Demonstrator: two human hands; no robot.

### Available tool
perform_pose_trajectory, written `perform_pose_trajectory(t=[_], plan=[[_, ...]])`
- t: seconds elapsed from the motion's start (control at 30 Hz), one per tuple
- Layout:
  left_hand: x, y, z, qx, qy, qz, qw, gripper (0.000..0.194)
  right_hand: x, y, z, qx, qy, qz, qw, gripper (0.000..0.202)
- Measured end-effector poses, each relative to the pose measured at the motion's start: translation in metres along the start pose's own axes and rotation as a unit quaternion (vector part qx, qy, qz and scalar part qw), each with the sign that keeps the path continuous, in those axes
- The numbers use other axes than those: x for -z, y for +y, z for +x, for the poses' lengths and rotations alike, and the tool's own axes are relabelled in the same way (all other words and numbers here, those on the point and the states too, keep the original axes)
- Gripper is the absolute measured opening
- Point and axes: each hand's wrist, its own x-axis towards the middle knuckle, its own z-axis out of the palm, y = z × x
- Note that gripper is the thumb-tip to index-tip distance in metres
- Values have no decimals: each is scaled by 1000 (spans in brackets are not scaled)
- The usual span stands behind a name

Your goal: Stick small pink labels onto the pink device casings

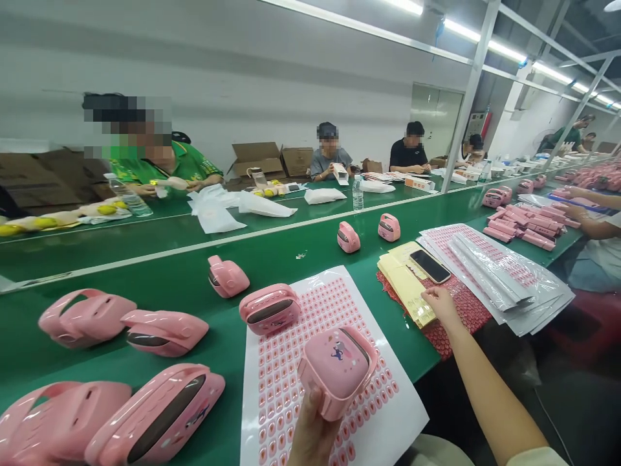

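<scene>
My left hand [313,424] is closed around the lower side of a pink device with a carrying handle [339,362], which looks like a small portable speaker with a cartoon print on its front. It is held tilted above a white sheet covered in rows of small pink-and-red stickers [286,369]. At the right, the fingers of my right hand [440,305] are pinched together by the edge of a stack of yellow sheets [405,278]; whether something small is between them is too small to tell. A phone [430,266] lies beside those fingers on the yellow sheets.
Similar pink devices stand on the green bench at left, one [270,309] touching the sticker sheet. Red bubble wrap [456,317] and plastic-covered sticker sheets [499,265] lie right, with a pile of pink parts [526,223] beyond. Co-workers sit across; another person's arm [594,220] reaches in at right.
</scene>
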Motion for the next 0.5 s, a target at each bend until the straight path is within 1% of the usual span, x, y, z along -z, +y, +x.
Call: perform_pose_trajectory(t=[0.07,0.1,0.13,0.23,0.27,0.3,0.33,0.37,0.4,0.43,0.47,0.5], plan=[[-3,4,-2,23,-1,-10,1000,60,-6,4,0,2,3,-29,1000,17],[-5,6,-2,20,-3,-22,1000,56,-8,5,0,3,6,-43,999,16],[-7,8,-2,-1,-8,-36,999,53,-9,7,0,3,11,-57,998,15],[-11,12,-3,-96,-19,-59,993,44,-9,6,2,11,28,-98,995,11],[-12,13,-3,-111,-12,-55,992,42,-9,5,2,18,34,-110,993,8],[-13,16,-4,-109,5,-47,993,41,-9,3,-1,27,40,-122,991,5],[-14,18,-5,-95,33,-39,994,41,-10,0,-7,35,44,-132,990,5],[-15,21,-6,-88,70,-33,993,41,-13,-4,-16,50,44,-139,988,10],[-16,23,-7,-73,112,-30,991,41,-16,-7,-30,80,31,-141,986,15],[-17,25,-7,-70,149,-27,986,43,-21,-11,-47,126,-2,-133,983,18],[-19,27,-7,-71,178,-25,981,45,-26,-15,-68,183,-49,-118,975,19],[-20,28,-7,-72,197,-23,978,46,-31,-17,-92,258,-121,-90,954,18]])
